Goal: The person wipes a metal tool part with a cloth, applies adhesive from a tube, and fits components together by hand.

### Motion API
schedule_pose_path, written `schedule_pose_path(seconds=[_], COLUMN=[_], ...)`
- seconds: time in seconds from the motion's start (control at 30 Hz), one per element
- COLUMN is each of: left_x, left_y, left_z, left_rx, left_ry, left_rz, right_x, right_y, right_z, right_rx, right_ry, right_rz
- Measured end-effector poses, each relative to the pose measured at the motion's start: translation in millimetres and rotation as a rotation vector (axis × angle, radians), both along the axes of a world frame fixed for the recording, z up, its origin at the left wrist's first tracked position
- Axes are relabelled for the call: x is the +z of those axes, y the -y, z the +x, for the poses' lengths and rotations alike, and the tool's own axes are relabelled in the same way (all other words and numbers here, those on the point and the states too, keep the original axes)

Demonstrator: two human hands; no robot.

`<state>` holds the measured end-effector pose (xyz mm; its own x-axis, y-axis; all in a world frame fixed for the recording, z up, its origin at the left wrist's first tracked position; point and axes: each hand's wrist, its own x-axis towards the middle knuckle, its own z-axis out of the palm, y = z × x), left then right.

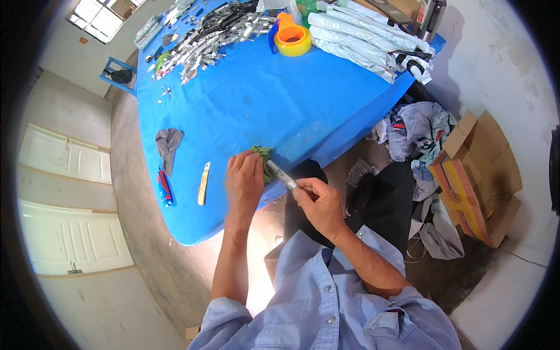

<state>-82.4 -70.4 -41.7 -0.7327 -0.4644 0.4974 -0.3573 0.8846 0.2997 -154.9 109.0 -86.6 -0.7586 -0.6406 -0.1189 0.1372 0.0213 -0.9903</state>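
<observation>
Over the near edge of the blue-covered table, my right hand (319, 205) pinches one end of a silver metal tube (282, 174) between thumb and fingers. The tube slants up to the left, and its far end meets a crumpled green cloth (263, 158). My left hand (245, 179) is closed on that cloth, its fingers curled and partly hidden from above. To the left of it lie a narrow yellowish strip-like tool (203, 184), a blue and red squeeze tube (164, 188) and a grey rag (168, 147).
A heap of silver metal parts (213, 41) covers the far side of the blue table (233, 105). Beside it are an orange roll of tape (293, 41) and stacked whitish plastic bags (356, 38). Clothes (423, 131) and an open cardboard box (481, 175) sit on the floor at right.
</observation>
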Motion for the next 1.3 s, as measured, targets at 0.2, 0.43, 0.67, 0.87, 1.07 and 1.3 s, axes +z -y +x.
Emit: schedule_pose_path(seconds=[0.2,0.43,0.67,0.87,1.07,1.3], left_x=[15,2,-3,5,10,2], left_y=[-28,-60,1,1,-56,-30], left_z=[7,15,26,36,16,12], left_rx=[-0.004,-0.174,0.064,0.121,-0.189,-0.161], left_ry=[-0.100,0.004,-0.019,-0.139,-0.010,0.017], left_rz=[0.072,0.042,0.055,0.120,0.093,0.078], right_x=[1,4,3,-5,-2,1], right_y=[2,2,3,3,3,10], right_z=[-1,-2,-2,2,-1,-3], right_rx=[-0.088,-0.035,-0.049,-0.083,0.018,-0.033], right_ry=[-0.279,-0.313,-0.297,-0.220,-0.309,-0.645], right_rz=[0.036,0.024,0.013,-0.002,0.087,-0.015])
